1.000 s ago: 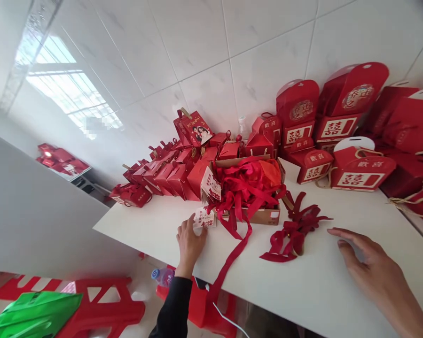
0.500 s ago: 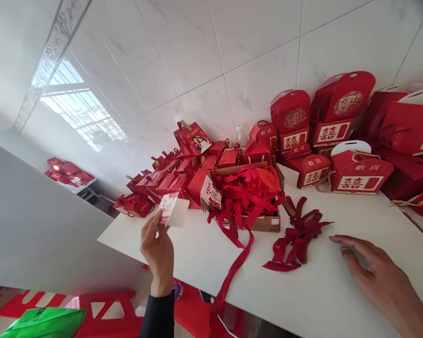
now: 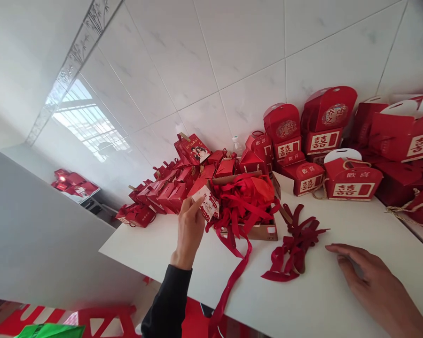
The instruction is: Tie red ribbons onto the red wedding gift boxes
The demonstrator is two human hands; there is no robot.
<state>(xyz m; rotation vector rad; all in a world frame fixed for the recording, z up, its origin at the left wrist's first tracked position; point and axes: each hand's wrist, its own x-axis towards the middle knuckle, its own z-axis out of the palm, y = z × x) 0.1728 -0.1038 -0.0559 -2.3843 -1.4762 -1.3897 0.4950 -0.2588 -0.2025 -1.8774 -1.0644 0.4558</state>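
My left hand is raised at the left end of a cardboard box stuffed with red ribbons. Its fingers pinch a small white card with red print against the box's edge. My right hand lies flat on the white table, fingers spread, holding nothing. A loose bundle of dark red ribbons lies on the table just left of that hand. One long ribbon trails from the box over the table's front edge.
Several small red gift boxes are lined up behind the ribbon box along the tiled wall. Larger red handled boxes are stacked at the back right. A red plastic stool and a green bag are on the floor below left.
My left hand picked the card up off the table, lifted it to the left, then carried it right to the ribbon box. My right hand stayed flat on the table.
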